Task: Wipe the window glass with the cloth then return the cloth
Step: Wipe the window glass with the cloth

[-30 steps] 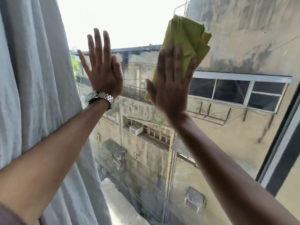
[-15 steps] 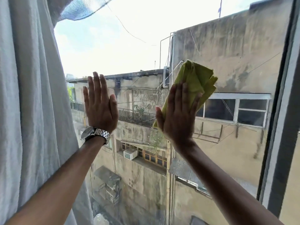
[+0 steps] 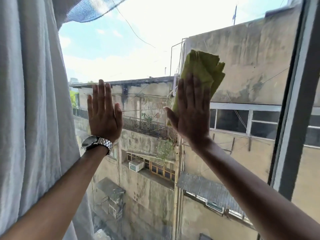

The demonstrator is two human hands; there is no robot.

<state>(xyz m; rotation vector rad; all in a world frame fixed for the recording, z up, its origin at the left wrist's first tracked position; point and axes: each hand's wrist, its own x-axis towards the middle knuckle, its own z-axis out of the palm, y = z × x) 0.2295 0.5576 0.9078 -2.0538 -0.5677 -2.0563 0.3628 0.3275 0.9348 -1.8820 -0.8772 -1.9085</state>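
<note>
Right hand [image 3: 191,116] presses folded yellow-green cloth [image 3: 203,70] flat on glass [image 3: 138,54]; left hand [image 3: 103,115] spread, empty.

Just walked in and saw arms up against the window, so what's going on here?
A person is cleaning the window glass. The right hand presses a folded yellow-green cloth flat against the pane, fingers spread over it. The left hand, with a metal wristwatch, is held open against the glass beside it and holds nothing. A pale curtain hangs at the left and the dark window frame stands at the right. The cloth has not been put back.
</note>
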